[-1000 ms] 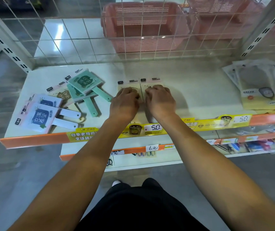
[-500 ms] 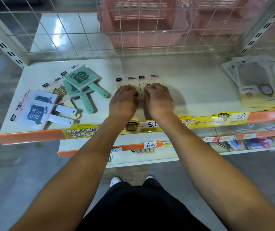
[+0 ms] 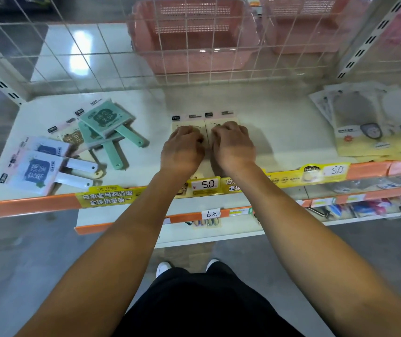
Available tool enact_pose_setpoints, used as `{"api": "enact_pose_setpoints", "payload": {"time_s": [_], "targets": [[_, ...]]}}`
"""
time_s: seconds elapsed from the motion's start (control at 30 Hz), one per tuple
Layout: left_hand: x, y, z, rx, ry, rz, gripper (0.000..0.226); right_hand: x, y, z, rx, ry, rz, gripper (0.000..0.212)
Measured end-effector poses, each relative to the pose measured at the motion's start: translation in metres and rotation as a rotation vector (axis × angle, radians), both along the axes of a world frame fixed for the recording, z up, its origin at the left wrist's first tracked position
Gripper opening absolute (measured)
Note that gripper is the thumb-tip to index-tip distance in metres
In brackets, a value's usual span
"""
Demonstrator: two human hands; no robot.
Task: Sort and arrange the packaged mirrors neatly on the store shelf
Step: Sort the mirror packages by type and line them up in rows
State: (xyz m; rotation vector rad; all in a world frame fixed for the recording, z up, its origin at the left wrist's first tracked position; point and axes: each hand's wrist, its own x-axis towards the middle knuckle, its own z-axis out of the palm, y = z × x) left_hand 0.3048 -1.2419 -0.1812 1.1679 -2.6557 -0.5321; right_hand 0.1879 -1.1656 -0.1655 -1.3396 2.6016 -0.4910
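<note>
While both hands work side by side at mid-shelf, the left hand (image 3: 182, 149) and right hand (image 3: 233, 147) rest with curled fingers on two cream packaged mirrors (image 3: 188, 122) lying edge to edge; whether either grip pinches a pack cannot be told. At nine o'clock on the white shelf (image 3: 279, 122) lies a loose heap: two green-handled mirrors (image 3: 108, 120), two white-handled mirrors (image 3: 39, 171) and at least one cream mirror (image 3: 73, 138) beneath. At three o'clock, fanned round-mirror packs (image 3: 369, 132) overlap, their count unclear. Two pink baskets (image 3: 194, 32) stand behind the wire grid at twelve o'clock.
</note>
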Motion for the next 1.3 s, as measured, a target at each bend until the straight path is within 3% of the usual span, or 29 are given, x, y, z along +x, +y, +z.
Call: {"api": "enact_pose_setpoints", "payload": {"time_s": [0.13, 0.37, 0.6, 0.9, 1.3], "targets": [[0.004, -0.001, 0.024, 0.135, 0.082, 0.048, 0.030, -0.004, -0.011, 0.014, 0.081, 0.007, -0.033, 0.026], [0.038, -0.011, 0.028, 0.038, 0.253, 0.117, 0.030, 0.020, -0.032, 0.020, -0.003, 0.032, -0.039, 0.029], [0.094, -0.039, 0.027, -0.072, 0.141, 0.281, 0.040, 0.070, -0.067, 0.021, -0.126, -0.039, 0.161, 0.039], [0.153, -0.065, 0.030, -0.050, 0.105, 0.470, 0.042, 0.120, -0.114, 0.014, -0.157, -0.054, 0.356, 0.049], [0.194, -0.101, 0.027, -0.039, 0.076, 0.524, 0.041, 0.155, -0.164, 0.002, -0.142, -0.053, 0.430, 0.060]]}}
